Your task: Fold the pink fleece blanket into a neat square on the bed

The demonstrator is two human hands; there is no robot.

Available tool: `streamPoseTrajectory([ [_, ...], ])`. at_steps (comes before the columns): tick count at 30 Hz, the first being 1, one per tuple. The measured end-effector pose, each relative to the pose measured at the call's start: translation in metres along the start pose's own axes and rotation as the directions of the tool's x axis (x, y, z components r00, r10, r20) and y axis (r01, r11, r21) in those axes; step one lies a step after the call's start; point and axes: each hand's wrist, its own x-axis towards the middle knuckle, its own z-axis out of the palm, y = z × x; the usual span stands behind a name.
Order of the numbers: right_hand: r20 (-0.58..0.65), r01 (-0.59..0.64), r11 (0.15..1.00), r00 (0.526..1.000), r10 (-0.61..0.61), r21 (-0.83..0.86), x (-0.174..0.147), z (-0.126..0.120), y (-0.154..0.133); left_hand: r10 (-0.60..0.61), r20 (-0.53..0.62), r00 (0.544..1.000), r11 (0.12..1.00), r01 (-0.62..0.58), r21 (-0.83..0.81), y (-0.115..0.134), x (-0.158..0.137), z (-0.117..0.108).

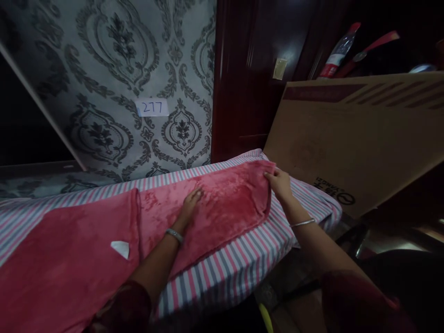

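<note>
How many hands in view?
2: the left hand, slightly blurred, palm-down on or just over the pink cloth; the right hand, gripping the cloth's right end.

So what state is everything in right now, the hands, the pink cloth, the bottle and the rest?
Left hand: palm down on the pink plush cloth
Right hand: closed on the cloth's right edge
Pink plush cloth: laid out, right edge pinched
White tag: lying on the left pink part
Striped sheet: draped, creased
Bottle: capped, tilted
Cardboard box: standing, contents unclear
</note>
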Motion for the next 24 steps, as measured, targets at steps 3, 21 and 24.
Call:
streamPoseTrajectory([
  [3, 0.201, 0.297, 0.945, 0.943, -0.266, -0.139, -0.039, 0.026, -0.055, -0.225, 0.010, 0.974, 0.890, 0.209, -0.405, 0.008, 0.011, -0.014],
  [21, 0.532, 0.634, 0.771, 0.675, -0.511, -0.064, -0.195, 0.063, -0.060, -0.258, -0.207, 0.944, 0.907, 0.162, -0.389, 0.037, 0.044, -0.010],
  [24, 0.428, 0.663, 0.748, 0.670, -0.606, 0.022, -0.198, 0.069, -0.075, -0.225, -0.265, 0.937, 0.936, 0.133, -0.326, 0.052, 0.059, -0.024],
])
